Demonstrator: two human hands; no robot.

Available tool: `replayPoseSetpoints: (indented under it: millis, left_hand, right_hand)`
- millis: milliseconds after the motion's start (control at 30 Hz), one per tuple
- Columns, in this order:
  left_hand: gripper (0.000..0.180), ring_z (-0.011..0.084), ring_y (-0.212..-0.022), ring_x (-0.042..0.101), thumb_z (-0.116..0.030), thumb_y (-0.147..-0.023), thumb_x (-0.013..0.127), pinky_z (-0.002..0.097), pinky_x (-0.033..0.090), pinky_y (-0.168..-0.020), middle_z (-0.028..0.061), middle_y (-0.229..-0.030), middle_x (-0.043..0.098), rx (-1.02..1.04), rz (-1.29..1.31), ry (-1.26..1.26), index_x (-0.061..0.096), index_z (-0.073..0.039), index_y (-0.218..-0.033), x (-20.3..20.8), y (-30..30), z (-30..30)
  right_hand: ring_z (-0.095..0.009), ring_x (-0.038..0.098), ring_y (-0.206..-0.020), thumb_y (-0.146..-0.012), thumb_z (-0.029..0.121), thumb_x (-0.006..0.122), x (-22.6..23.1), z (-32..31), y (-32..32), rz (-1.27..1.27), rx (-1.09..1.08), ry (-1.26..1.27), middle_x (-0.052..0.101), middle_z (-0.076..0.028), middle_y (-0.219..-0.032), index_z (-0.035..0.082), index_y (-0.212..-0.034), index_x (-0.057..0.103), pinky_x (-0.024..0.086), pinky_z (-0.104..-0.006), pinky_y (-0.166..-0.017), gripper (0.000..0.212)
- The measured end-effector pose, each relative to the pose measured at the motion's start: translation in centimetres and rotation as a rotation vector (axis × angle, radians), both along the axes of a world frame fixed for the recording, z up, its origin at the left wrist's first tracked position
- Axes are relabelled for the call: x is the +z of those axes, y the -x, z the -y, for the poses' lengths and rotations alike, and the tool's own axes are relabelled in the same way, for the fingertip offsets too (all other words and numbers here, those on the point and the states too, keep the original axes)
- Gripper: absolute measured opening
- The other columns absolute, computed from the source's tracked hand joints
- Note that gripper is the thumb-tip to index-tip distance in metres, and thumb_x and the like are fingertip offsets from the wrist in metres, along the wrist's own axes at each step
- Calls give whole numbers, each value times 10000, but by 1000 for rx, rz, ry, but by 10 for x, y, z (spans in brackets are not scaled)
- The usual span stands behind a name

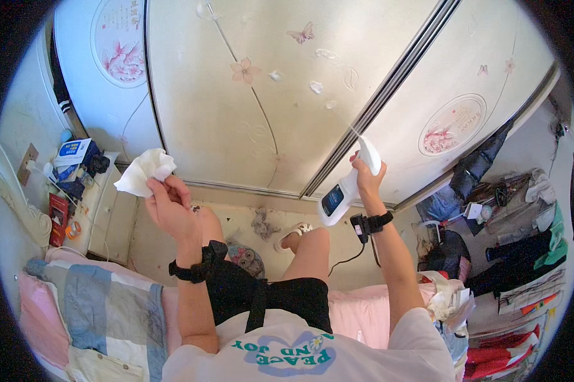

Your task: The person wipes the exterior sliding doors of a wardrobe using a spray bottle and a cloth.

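Note:
Pinched in my left hand (171, 202) is a crumpled white cloth or tissue (145, 172), raised in front of the wardrobe. My right hand (368, 177) grips the neck of a white spray bottle (339, 198) with a dark label, its nozzle pointing at the cream wardrobe door (204, 121). A thin line of spray seems to run from the nozzle toward the door. White foam blobs (316, 87) sit on the door, among its printed flowers and butterfly. Neither hand touches the door.
Dark metal strips (389, 92) divide the sliding doors. At left stands a white cabinet (105, 219) with boxes, a red booklet and tape. Clothes and bags (516, 245) crowd the right side. A pink-covered bed (357, 309) is beneath me; a grey clump (265, 223) lies on the floor.

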State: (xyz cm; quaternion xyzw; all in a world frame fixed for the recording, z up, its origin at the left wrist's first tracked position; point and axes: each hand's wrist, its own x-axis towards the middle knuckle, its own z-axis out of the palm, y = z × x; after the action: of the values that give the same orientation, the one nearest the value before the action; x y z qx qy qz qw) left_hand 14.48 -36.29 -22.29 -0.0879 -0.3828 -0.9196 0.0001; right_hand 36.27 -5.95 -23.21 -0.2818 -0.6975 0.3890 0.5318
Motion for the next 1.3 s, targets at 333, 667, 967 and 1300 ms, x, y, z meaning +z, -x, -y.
replayPoseSetpoints:
  millis: [333,667,967,1300]
  left_hand:
    - [387,80,-418,318,-329,-961,383,229,214,-383,0,-531,422,-12,-17,5,479,-75,-685,1,-9,-5]
    - [372,84,-434,326,-301,-968,374,230,231,-407,2,-533,410,-46,-18,40,463,-75,-686,9,-17,-6]
    - [397,80,-427,335,-319,-965,375,235,215,-390,2,-530,425,-24,-23,45,473,-75,-667,3,-14,-5]
    - [393,83,-419,333,-319,-959,396,227,235,-388,12,-526,456,-22,-5,27,502,-53,-691,2,-16,-9]
  right_hand:
    - [-143,583,-748,-628,19,549,31,-1,-24,-88,-96,-136,623,-74,-800,-56,-999,611,458,-265,-664,383]
    - [-161,591,-731,-627,26,552,23,-5,-45,79,-56,-66,634,-80,-801,-37,-993,620,464,-273,-680,378]
    - [-144,591,-672,-611,76,603,-16,-14,-62,351,-9,123,633,-71,-726,-34,-831,632,468,-260,-630,248]
    - [-142,590,-708,-623,37,583,-7,6,-48,227,83,39,637,-67,-761,-22,-846,632,464,-268,-660,236]
